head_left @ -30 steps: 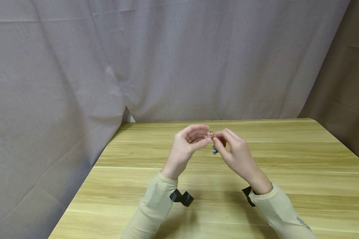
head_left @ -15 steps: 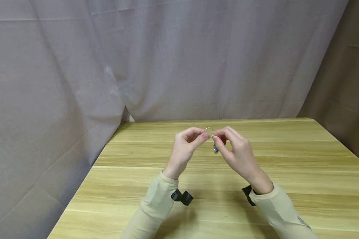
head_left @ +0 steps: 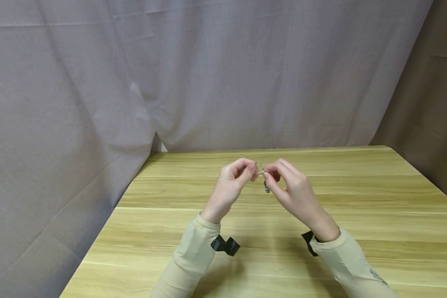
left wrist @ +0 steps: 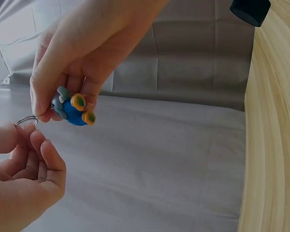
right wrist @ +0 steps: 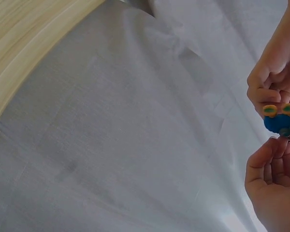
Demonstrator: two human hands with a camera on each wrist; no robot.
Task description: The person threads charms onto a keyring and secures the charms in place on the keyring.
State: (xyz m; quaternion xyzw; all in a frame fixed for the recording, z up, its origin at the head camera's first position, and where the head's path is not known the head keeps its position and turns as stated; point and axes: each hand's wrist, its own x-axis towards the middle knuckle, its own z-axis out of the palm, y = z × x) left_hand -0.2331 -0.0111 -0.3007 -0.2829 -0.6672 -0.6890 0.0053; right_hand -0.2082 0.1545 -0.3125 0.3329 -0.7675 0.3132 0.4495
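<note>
Just right of the head frame's centre, our left hand (head_left: 231, 182) and right hand (head_left: 293, 190) pinch opposite edges of the metal ring (head_left: 263, 169), which we judge light, stiff and springy, best held by its rim, with the blue figurine (left wrist: 74, 114) dangling below.

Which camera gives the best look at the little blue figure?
The left wrist view: there the figure sits well inside the picture, its blue body and orange ends plain. The right wrist view shows it too, but against the picture's edge. The head view shows only a tiny dark shape beside the right hand.
</note>
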